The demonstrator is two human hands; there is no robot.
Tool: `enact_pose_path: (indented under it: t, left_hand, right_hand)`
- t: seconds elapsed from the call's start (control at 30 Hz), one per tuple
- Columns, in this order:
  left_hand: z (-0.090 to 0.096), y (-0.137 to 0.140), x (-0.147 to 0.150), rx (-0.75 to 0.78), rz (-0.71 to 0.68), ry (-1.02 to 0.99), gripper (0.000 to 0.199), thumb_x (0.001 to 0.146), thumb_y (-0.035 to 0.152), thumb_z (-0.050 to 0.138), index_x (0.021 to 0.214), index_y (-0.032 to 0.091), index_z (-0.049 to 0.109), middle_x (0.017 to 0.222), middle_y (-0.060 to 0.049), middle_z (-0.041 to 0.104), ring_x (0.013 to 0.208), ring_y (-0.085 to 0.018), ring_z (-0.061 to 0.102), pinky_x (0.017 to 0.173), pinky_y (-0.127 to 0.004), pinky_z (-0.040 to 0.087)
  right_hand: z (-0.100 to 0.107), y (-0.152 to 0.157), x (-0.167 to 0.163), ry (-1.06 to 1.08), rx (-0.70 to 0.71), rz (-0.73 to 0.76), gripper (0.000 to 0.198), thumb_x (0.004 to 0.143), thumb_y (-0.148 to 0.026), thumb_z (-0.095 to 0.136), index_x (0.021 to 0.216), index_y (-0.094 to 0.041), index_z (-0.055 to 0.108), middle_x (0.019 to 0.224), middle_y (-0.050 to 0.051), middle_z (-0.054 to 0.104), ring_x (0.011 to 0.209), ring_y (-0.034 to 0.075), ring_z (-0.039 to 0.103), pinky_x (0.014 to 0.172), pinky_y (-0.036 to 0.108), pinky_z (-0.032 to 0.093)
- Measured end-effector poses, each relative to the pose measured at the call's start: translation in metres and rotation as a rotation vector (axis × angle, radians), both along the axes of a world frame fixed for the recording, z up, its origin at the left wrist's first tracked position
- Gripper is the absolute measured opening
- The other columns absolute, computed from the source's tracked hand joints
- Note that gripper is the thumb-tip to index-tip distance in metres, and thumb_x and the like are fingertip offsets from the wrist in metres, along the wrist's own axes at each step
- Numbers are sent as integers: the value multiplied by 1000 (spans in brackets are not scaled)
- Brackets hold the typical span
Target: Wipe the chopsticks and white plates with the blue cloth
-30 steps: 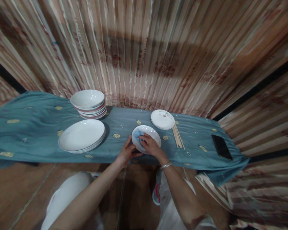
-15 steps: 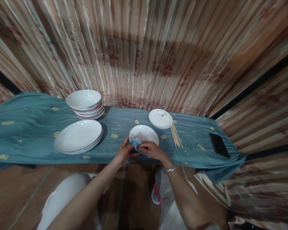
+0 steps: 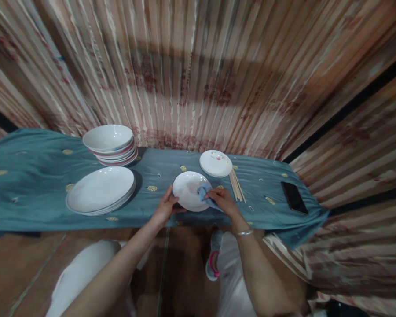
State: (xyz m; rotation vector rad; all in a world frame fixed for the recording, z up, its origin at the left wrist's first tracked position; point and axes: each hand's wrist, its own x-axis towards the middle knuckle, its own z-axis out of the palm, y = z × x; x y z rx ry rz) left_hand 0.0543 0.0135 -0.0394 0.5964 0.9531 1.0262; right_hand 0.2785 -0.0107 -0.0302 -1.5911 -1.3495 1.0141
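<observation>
A white plate [image 3: 186,190] with a thin dark rim is in front of me near the table's front edge. My left hand [image 3: 166,206] grips it by its left edge, thumb on the rim and the other fingers partly hidden below. In my right hand [image 3: 221,200] is a bunched light blue cloth [image 3: 203,193], pressed against the right part of the plate's inner face. A loose end of the cloth hangs over the plate's lower right edge.
On the left stand a stack of bowls [image 3: 108,138] and a stack of large oval plates [image 3: 100,190]. Small flowered plates [image 3: 215,163] lie behind on the right, beside several wooden chopsticks [image 3: 238,186]. A black phone [image 3: 294,197] rests near the right end of the patterned tablecloth [image 3: 158,165].
My right hand has moved the cloth from the plate's lower left side across to its right side. My left hand still holds the left edge. The view has shifted slightly.
</observation>
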Motion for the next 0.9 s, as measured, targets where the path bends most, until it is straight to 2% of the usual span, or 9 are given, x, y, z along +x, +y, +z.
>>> enact_pose_path:
  t: [0.13, 0.23, 0.3, 0.4, 0.47, 0.6, 0.67, 0.73, 0.9]
  left_hand:
    - [-6, 4, 0, 61, 1, 15, 62, 63, 3, 65, 121, 23, 61, 119, -7, 64, 90, -23, 63, 66, -37, 60]
    - [-13, 8, -1, 133, -15, 117, 59, 61, 1, 63, 117, 20, 63, 114, -8, 66, 92, -26, 64, 71, -40, 59]
    - [-19, 12, -3, 222, -14, 251, 57, 60, 4, 64, 115, 20, 64, 114, -8, 68, 104, -30, 62, 83, -44, 55]
    - [-28, 17, -8, 393, 20, 573, 53, 63, 13, 67, 116, 18, 63, 125, -12, 63, 126, -34, 48, 105, -46, 37]
    - [-31, 18, -11, 520, 1, 763, 56, 68, 20, 66, 123, 14, 59, 135, -16, 55, 131, -34, 42, 111, -46, 27]
    - [-29, 7, -10, 879, -77, 980, 62, 77, 34, 62, 134, 12, 49, 147, -19, 40, 140, -32, 28, 112, -51, 22]
    - [-26, -2, -7, 1070, -163, 1040, 58, 78, 36, 63, 132, 16, 52, 147, -18, 40, 141, -32, 24, 111, -55, 21]
    - [-23, -9, -4, 1209, -277, 1106, 47, 77, 32, 65, 122, 20, 60, 143, -16, 47, 140, -33, 27, 111, -60, 16]
    - [-21, -15, 2, 1294, -442, 1199, 22, 81, 17, 59, 97, 22, 72, 129, -12, 61, 134, -31, 39, 110, -64, 10]
  right_hand:
    - [-1, -1, 4, 183, 40, -124, 25, 64, -42, 65, 63, -18, 73, 57, -2, 63, 54, 10, 47, 54, 23, 31]
    - [1, -2, 4, 345, 47, -187, 25, 62, -44, 69, 61, -19, 72, 66, 0, 68, 64, 14, 56, 61, 25, 38]
    - [2, -1, 5, 413, 49, -220, 25, 61, -45, 71, 61, -20, 72, 68, 1, 69, 68, 16, 59, 65, 27, 41]
    - [2, -1, 5, 456, 54, -247, 22, 59, -42, 73, 60, -20, 72, 68, 1, 69, 71, 17, 60, 69, 28, 43]
    - [1, 0, 5, 471, 49, -246, 20, 59, -40, 74, 60, -21, 72, 68, 1, 70, 71, 17, 60, 70, 28, 43]
    - [-2, 3, 4, 467, 55, -244, 21, 60, -41, 74, 61, -20, 72, 67, 1, 71, 73, 18, 62, 74, 30, 45]
    - [-4, 4, 4, 465, 59, -251, 22, 60, -42, 74, 61, -20, 73, 68, 1, 71, 74, 19, 63, 75, 31, 45]
    - [-5, 5, 3, 465, 62, -247, 22, 60, -42, 74, 62, -20, 73, 70, 2, 72, 75, 19, 64, 77, 31, 46]
    - [-5, 7, 2, 469, 77, -241, 22, 60, -42, 75, 62, -21, 73, 72, 3, 73, 79, 19, 65, 79, 31, 47]
